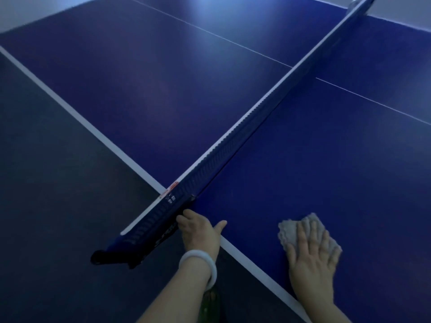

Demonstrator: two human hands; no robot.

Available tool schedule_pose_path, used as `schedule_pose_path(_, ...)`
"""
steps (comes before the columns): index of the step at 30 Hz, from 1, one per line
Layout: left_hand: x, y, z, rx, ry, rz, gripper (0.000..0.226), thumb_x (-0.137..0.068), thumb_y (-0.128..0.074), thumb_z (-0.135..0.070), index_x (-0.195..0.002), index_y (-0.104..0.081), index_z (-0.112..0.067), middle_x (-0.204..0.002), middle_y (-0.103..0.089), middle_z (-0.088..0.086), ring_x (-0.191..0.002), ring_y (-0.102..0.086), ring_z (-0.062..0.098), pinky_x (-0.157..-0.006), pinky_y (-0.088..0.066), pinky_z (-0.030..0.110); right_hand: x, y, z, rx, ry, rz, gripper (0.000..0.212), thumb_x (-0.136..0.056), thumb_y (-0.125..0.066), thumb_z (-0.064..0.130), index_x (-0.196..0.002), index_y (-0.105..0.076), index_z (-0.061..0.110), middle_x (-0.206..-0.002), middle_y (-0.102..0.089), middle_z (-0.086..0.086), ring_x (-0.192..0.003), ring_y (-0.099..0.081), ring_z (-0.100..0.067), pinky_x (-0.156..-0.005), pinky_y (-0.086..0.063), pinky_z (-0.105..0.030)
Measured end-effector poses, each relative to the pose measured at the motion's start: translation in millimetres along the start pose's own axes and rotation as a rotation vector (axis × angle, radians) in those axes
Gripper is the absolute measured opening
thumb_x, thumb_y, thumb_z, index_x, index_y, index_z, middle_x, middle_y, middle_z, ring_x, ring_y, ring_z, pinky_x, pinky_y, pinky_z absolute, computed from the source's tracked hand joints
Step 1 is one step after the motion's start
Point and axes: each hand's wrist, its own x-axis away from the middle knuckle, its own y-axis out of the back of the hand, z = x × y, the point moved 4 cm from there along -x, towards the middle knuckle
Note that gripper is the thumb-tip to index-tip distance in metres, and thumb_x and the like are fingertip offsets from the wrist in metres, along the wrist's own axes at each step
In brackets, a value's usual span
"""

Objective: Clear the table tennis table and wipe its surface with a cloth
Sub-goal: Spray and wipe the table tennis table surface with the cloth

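The blue table tennis table [163, 94] fills most of the view, with a white edge line and a thin centre line. Its net [233, 141] runs diagonally from lower left to upper right. A grey textured cloth [290, 230] lies on the near right part of the surface. My right hand [312, 257] presses flat on the cloth with fingers spread. My left hand [200, 231], with a white bangle on the wrist, rests at the table edge; its fingers touch the lower end of the net and the thumb lies on the surface.
The net's black clamp post [109, 255] sticks out past the table edge at lower left. Dark floor [46, 183] lies to the left of the table. The far net post [356, 3] is at the top right. No loose objects show on the table.
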Motion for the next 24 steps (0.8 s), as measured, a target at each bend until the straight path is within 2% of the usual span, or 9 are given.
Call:
schedule_pose_path(3, -4.5, -3.0, -1.2, 0.170, 0.062, 0.029, 0.083, -0.073, -0.075, -0.056, -0.121, -0.030, -0.005, -0.117, -0.040, 0.015, -0.085, -0.049, 0.016, -0.071, -0.055, 0.027, -14.6, 7.2, 21.7, -0.083, -0.114, 0.022, 0.069, -0.090, 0.001, 0.056, -0.155, 0.006, 0.031, -0.156, 0.027, 0.007, -0.149, 0.019, -0.024, -0.117, 0.011, -0.058)
schedule_pose_path(6, -8.3, -9.9, 5.8, 0.365, 0.210, 0.094, 0.086, -0.073, -0.079, -0.048, -0.127, -0.029, -0.004, -0.124, -0.041, 0.018, -0.084, -0.049, 0.017, -0.061, -0.049, 0.023, -50.0, 9.5, 46.0, -0.105, -0.063, 0.061, 0.064, -0.097, -0.006, 0.053, -0.154, 0.012, 0.032, -0.154, 0.032, 0.008, -0.147, 0.024, -0.023, -0.115, 0.017, -0.057)
schedule_pose_path(7, -9.6, -13.9, 10.1, 0.430, 0.294, 0.146, 0.090, -0.072, -0.080, -0.047, -0.131, -0.029, -0.001, -0.127, -0.043, 0.019, -0.090, -0.052, 0.019, -0.062, -0.048, 0.024, -64.9, 10.2, 53.9, -0.106, -0.028, 0.070, 0.062, -0.099, -0.010, 0.051, -0.154, 0.012, 0.032, -0.155, 0.032, 0.007, -0.147, 0.025, -0.023, -0.115, 0.018, -0.057)
schedule_pose_path(9, -12.0, -23.8, 17.4, 0.531, 0.423, 0.242, 0.093, -0.073, -0.079, -0.049, -0.135, -0.031, 0.001, -0.131, -0.046, 0.019, -0.107, -0.056, 0.026, -0.077, -0.053, 0.032, -95.5, 11.8, 72.1, -0.112, 0.042, 0.089, 0.061, -0.101, -0.014, 0.049, -0.154, 0.011, 0.034, -0.158, 0.029, 0.007, -0.146, 0.026, -0.022, -0.113, 0.021, -0.057)
schedule_pose_path(11, -16.6, -31.3, 19.1, 0.558, 0.400, 0.302, 0.089, -0.076, -0.076, -0.049, -0.137, -0.034, -0.001, -0.133, -0.048, 0.017, -0.118, -0.052, 0.029, -0.093, -0.051, 0.040, -126.9, 14.3, 93.7, -0.103, 0.093, 0.132, 0.061, -0.101, -0.014, 0.052, -0.154, 0.010, 0.036, -0.159, 0.028, 0.006, -0.146, 0.027, -0.023, -0.111, 0.023, -0.057)
schedule_pose_path(13, -22.8, -34.6, 18.6, 0.554, 0.349, 0.344, 0.088, -0.079, -0.074, -0.049, -0.140, -0.032, -0.001, -0.137, -0.046, 0.016, -0.123, -0.048, 0.028, -0.100, -0.047, 0.041, -152.0, 18.6, 120.9, -0.102, 0.136, 0.185, 0.060, -0.100, -0.013, 0.054, -0.153, 0.011, 0.038, -0.159, 0.028, 0.006, -0.145, 0.028, -0.026, -0.109, 0.024, -0.057)
schedule_pose_path(19, -26.6, -41.8, 20.6, 0.511, 0.327, 0.389, 0.094, -0.082, -0.068, -0.054, -0.142, -0.022, 0.001, -0.140, -0.040, 0.014, -0.125, -0.045, 0.027, -0.088, -0.044, 0.035, -145.1, 16.5, 192.2, 0.017, 0.453, 0.247, 0.063, -0.102, -0.018, 0.050, -0.150, 0.020, 0.034, -0.155, 0.035, 0.007, -0.143, 0.032, -0.031, -0.102, 0.029, -0.058)
schedule_pose_path(21, -26.2, -43.8, 22.7, 0.510, 0.315, 0.380, 0.091, -0.082, -0.068, -0.054, -0.140, -0.024, 0.001, -0.136, -0.041, 0.014, -0.122, -0.046, 0.025, -0.084, -0.043, 0.033, -124.4, 13.2, 186.4, 0.053, 0.577, 0.219, 0.064, -0.102, -0.018, 0.051, -0.146, 0.024, 0.033, -0.153, 0.037, 0.008, -0.142, 0.034, -0.028, -0.107, 0.026, -0.059)
schedule_pose_path(24, -25.0, -45.4, 26.9, 0.523, 0.270, 0.369, 0.089, -0.083, -0.066, -0.056, -0.139, -0.024, -0.001, -0.133, -0.040, 0.012, -0.117, -0.046, 0.023, -0.080, -0.040, 0.029, -106.3, 13.2, 153.1, 0.095, 0.691, 0.198, 0.061, -0.095, -0.005, 0.059, -0.146, 0.024, 0.040, -0.154, 0.036, 0.013, -0.144, 0.033, -0.021, -0.115, 0.021, -0.055)
